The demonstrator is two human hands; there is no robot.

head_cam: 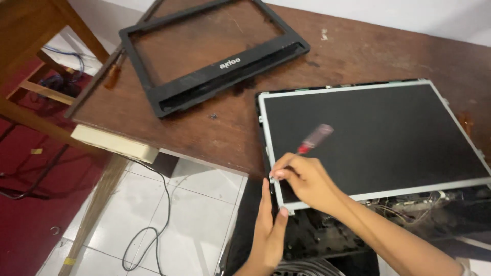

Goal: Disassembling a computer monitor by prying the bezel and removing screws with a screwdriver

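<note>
Brown table (358,51) is bearing one panel (376,135) and one bezel (204,84); right hand (304,179) is gripping one screwdriver (314,138), left hand (268,230) is lying flat and open against the panel's edge.

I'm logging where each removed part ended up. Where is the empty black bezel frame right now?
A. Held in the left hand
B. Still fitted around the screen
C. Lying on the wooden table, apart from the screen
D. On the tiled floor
C: the black bezel frame lies flat on the wooden table, up and left of the screen panel, not touching it.
</note>
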